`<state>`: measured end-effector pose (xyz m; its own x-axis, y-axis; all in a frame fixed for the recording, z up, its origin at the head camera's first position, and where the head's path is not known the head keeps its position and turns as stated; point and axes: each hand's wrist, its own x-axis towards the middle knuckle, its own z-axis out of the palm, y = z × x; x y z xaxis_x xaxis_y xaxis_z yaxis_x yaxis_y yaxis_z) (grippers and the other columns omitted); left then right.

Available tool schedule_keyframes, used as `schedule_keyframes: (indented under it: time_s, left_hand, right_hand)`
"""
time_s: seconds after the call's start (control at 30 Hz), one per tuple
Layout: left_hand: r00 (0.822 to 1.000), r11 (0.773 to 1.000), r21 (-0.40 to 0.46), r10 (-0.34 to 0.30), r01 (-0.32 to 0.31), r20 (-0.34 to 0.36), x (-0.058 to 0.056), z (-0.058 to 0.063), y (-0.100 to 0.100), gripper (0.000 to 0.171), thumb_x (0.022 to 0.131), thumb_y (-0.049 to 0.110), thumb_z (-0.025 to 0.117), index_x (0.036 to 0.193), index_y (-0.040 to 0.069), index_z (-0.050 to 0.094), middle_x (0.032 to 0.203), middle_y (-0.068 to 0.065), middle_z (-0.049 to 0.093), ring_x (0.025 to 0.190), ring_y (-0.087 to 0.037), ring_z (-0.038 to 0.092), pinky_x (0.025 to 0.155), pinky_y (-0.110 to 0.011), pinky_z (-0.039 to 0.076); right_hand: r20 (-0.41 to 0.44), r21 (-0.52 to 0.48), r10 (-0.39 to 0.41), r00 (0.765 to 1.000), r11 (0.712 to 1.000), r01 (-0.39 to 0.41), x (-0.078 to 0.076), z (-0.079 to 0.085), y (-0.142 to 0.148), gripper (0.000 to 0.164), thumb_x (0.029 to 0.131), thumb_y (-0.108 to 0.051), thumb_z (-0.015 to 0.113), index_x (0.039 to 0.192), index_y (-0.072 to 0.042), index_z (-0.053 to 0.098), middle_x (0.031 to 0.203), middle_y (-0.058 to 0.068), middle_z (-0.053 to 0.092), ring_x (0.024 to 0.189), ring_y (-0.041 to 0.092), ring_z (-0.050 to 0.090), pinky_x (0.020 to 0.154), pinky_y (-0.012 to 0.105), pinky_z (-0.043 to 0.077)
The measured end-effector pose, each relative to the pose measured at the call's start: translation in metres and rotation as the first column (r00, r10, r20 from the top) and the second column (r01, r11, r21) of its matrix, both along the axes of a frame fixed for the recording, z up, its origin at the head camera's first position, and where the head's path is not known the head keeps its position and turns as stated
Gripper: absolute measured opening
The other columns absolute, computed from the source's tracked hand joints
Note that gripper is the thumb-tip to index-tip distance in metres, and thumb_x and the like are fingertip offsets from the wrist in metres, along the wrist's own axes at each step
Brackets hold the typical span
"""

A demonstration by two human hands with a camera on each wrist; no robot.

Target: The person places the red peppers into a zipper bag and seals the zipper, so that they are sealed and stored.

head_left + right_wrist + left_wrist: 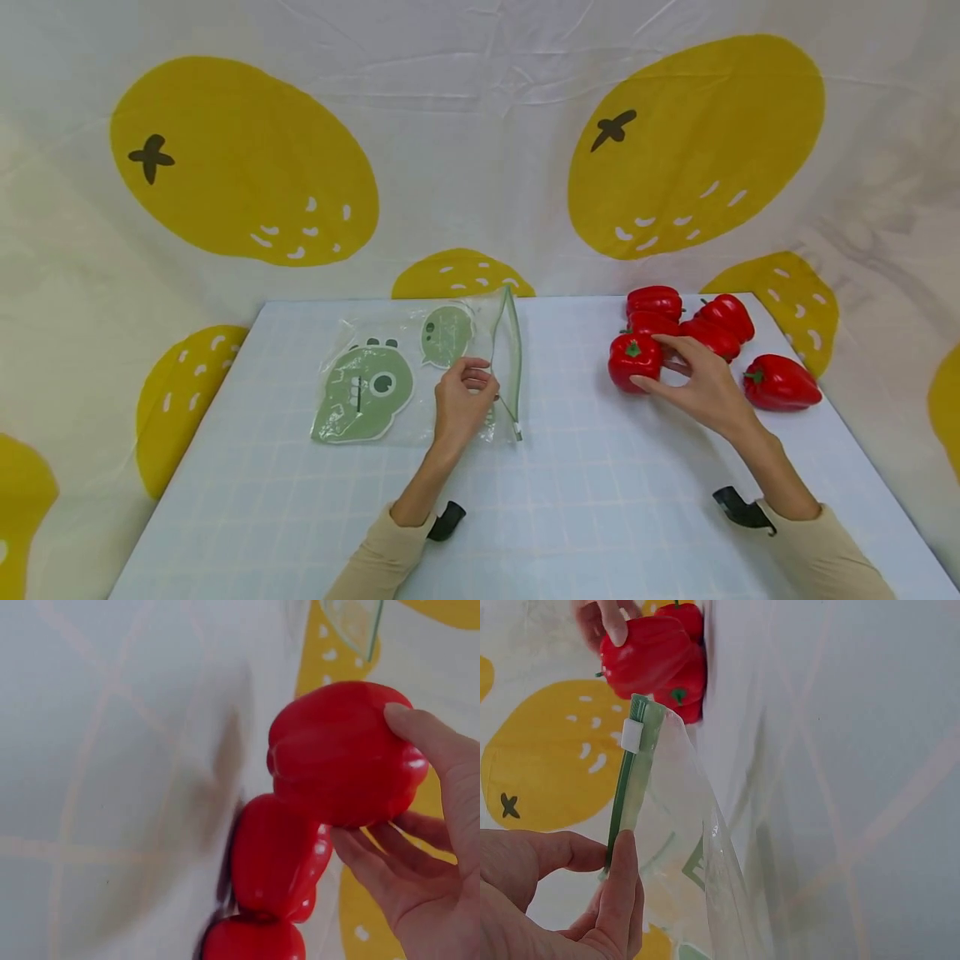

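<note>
A clear zip bag [420, 408] with green cartoon prints lies on the table, its mouth facing right. My left hand [463, 400] pinches the green zip edge [626, 787] between thumb and fingers, lifting that side; a white slider [631, 736] sits near the edge's far end. My right hand [701, 387] grips a red bell pepper [634, 363] between thumb and fingertips. In the right wrist view this pepper [341, 754] is raised off the table, above other peppers. Behind it, several red bell peppers [654, 302] lie grouped together.
One more red pepper [782, 382] lies apart near the right edge of the table [570, 517], which has a pale blue checked cover. A white cloth [472, 167] with large yellow fruit prints hangs behind and at both sides.
</note>
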<state>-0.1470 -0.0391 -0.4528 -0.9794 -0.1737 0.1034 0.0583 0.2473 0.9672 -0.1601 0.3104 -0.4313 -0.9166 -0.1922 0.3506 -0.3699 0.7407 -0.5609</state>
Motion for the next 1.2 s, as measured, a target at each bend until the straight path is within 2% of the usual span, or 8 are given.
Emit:
schedule_keyframes:
  time_s: [0.13,0.17,0.23,0.47,0.7,0.97,1.1,1.2]
  left_hand:
    - [1.0,1.0,0.003,-0.003,0.003,-0.005,0.0,0.0,0.001,0.021,0.085,-0.001,0.071,0.105,0.0,0.07,0.084,-0.008,0.071,0.076,-0.021,0.071,0.062,-0.023,0.058]
    - [1.0,1.0,0.004,-0.002,0.002,-0.006,0.0,0.0,0.001,0.021,0.085,-0.001,0.071,0.105,0.0,0.07,0.084,-0.008,0.071,0.076,-0.021,0.07,0.062,-0.023,0.058]
    - [1.0,1.0,0.004,0.0,0.0,-0.009,0.0,0.0,0.002,0.021,0.084,-0.001,0.071,0.105,0.0,0.07,0.084,-0.008,0.071,0.075,-0.021,0.07,0.062,-0.024,0.058]
    - [1.0,1.0,0.012,0.004,-0.003,-0.009,0.001,0.0,0.003,0.02,0.083,-0.001,0.071,0.103,0.0,0.07,0.082,-0.008,0.071,0.073,-0.019,0.07,0.061,-0.025,0.058]
    - [1.0,1.0,0.01,0.014,-0.013,-0.013,0.0,-0.001,0.004,0.02,0.082,-0.002,0.071,0.102,0.0,0.071,0.082,-0.009,0.071,0.073,-0.021,0.07,0.061,-0.022,0.057]
    - [1.0,1.0,0.028,0.001,0.0,-0.015,0.002,0.0,0.004,0.02,0.083,-0.003,0.071,0.103,-0.001,0.07,0.083,-0.011,0.071,0.072,-0.022,0.07,0.06,-0.022,0.057]
    - [1.0,1.0,0.025,0.002,-0.001,-0.018,0.002,0.0,0.003,0.021,0.083,-0.003,0.071,0.103,-0.001,0.07,0.083,-0.011,0.071,0.073,-0.022,0.07,0.06,-0.022,0.057]
    - [1.0,1.0,0.02,0.003,-0.003,-0.027,0.001,-0.001,0.003,0.021,0.082,-0.004,0.071,0.103,0.0,0.07,0.083,-0.011,0.071,0.073,-0.022,0.07,0.059,-0.021,0.057]
  right_hand:
    - [-0.013,-0.084,-0.008,1.0,0.996,0.007,-0.003,-0.003,-0.008,0.073,0.076,-0.021,0.092,0.14,-0.006,0.06,0.136,0.016,0.063,0.12,0.035,0.06,0.083,0.009,0.049]
    - [-0.01,-0.104,-0.013,1.0,0.994,0.011,-0.005,-0.004,-0.01,0.073,0.077,-0.021,0.092,0.14,-0.007,0.06,0.136,0.015,0.063,0.121,0.034,0.06,0.083,0.004,0.044]
    - [-0.011,-0.125,-0.021,1.0,0.992,0.019,-0.006,-0.006,-0.014,0.072,0.077,-0.021,0.092,0.14,-0.008,0.06,0.137,0.014,0.063,0.122,0.033,0.059,0.083,0.003,0.042]
    - [0.026,-0.191,-0.043,0.999,0.98,0.047,-0.01,-0.008,-0.033,0.072,0.079,-0.026,0.09,0.143,-0.013,0.059,0.137,0.011,0.063,0.121,0.031,0.061,0.084,0.005,0.045]
    - [0.01,-0.214,-0.06,0.998,0.975,0.06,-0.016,-0.009,-0.053,0.072,0.08,-0.03,0.09,0.142,-0.012,0.059,0.136,0.01,0.064,0.121,0.03,0.062,0.089,0.014,0.05]
    - [0.008,-0.305,-0.048,0.999,0.951,0.048,-0.024,-0.009,-0.074,0.07,0.082,-0.029,0.089,0.141,-0.01,0.059,0.132,0.01,0.066,0.116,0.028,0.064,0.085,0.011,0.05]
    - [0.035,-0.359,-0.031,0.999,0.933,0.042,-0.027,-0.01,-0.084,0.069,0.083,-0.03,0.087,0.142,-0.011,0.058,0.134,0.008,0.065,0.118,0.027,0.063,0.089,0.027,0.057]
    - [0.068,-0.399,-0.021,0.997,0.916,0.046,-0.03,-0.011,-0.091,0.069,0.084,-0.032,0.087,0.143,-0.012,0.057,0.135,0.007,0.065,0.119,0.026,0.063,0.09,0.04,0.057]
